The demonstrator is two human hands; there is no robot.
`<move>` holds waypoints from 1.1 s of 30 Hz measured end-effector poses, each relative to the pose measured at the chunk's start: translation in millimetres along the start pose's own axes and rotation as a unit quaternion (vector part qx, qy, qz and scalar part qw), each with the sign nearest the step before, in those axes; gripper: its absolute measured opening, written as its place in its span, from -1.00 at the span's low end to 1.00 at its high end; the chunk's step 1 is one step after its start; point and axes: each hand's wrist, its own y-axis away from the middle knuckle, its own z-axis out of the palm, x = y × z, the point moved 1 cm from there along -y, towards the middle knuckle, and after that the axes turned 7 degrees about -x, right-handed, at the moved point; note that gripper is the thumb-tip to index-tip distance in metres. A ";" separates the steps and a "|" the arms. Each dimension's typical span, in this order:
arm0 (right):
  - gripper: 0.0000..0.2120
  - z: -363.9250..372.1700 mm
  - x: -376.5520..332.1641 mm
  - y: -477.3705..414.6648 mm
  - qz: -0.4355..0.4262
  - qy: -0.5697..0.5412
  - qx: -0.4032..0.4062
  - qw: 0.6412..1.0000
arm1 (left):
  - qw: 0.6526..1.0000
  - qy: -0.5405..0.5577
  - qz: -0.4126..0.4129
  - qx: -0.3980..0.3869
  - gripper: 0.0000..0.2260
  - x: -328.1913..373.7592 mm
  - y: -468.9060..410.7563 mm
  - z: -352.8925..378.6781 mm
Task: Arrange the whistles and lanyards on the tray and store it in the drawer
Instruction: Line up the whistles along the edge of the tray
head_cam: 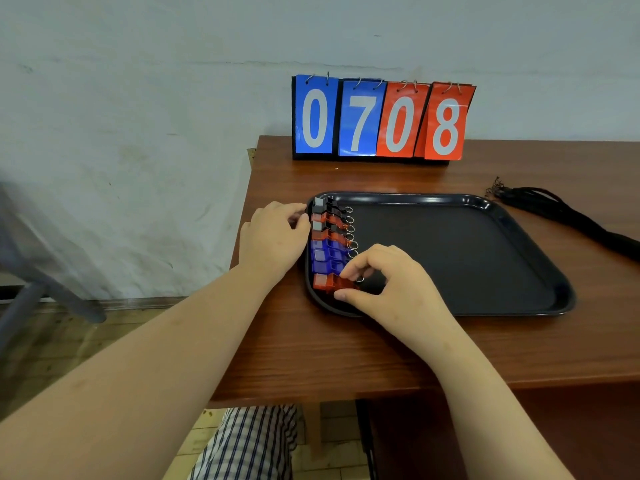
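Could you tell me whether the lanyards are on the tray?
Not yet: the lanyards lie bundled on the table, right of the tray.

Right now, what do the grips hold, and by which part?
The right grip pinches the nearest red whistle at its ring end. The left grip rests at the tray rim; a hold cannot be told.

Glossy plastic tray (467,258), translucent plastic whistles (326,251) with metal rings (350,236), smooth wooden table (346,348).

Eight whistles (327,252), I think: two black, three red, three blue. One tray (467,254). One bundle of lanyards (554,209).
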 end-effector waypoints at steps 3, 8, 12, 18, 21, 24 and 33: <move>-0.79 -0.8 0.0 0.0 0.000 -0.008 -0.002 1.000 | 1.000 0.002 0.001 -0.002 -0.68 0.5 0.3 -0.2; -0.80 -3.4 1.4 1.0 0.010 -0.057 0.014 0.998 | 1.000 0.007 0.000 -0.002 -0.68 0.5 1.1 -0.7; -0.85 -6.3 -0.8 3.8 0.011 -0.107 0.036 0.994 | 0.999 0.051 -0.013 0.001 -0.71 0.6 2.1 -1.9; -0.90 -11.9 -1.7 3.0 0.024 -0.148 0.031 0.988 | 0.990 0.132 -0.020 0.053 -0.70 8.9 11.9 -11.9; -0.90 -21.8 2.6 1.7 0.027 -0.160 0.039 0.986 | 0.988 0.138 0.020 0.067 -0.72 28.0 16.9 -19.0; -0.89 -40.6 13.4 2.1 0.031 -0.148 0.060 0.987 | 0.982 0.157 0.097 0.034 -0.75 68.5 20.3 -18.3; -0.90 -129.9 126.5 24.4 0.157 -0.112 0.249 0.949 | 0.948 0.100 0.270 -0.136 -0.81 208.3 32.4 59.3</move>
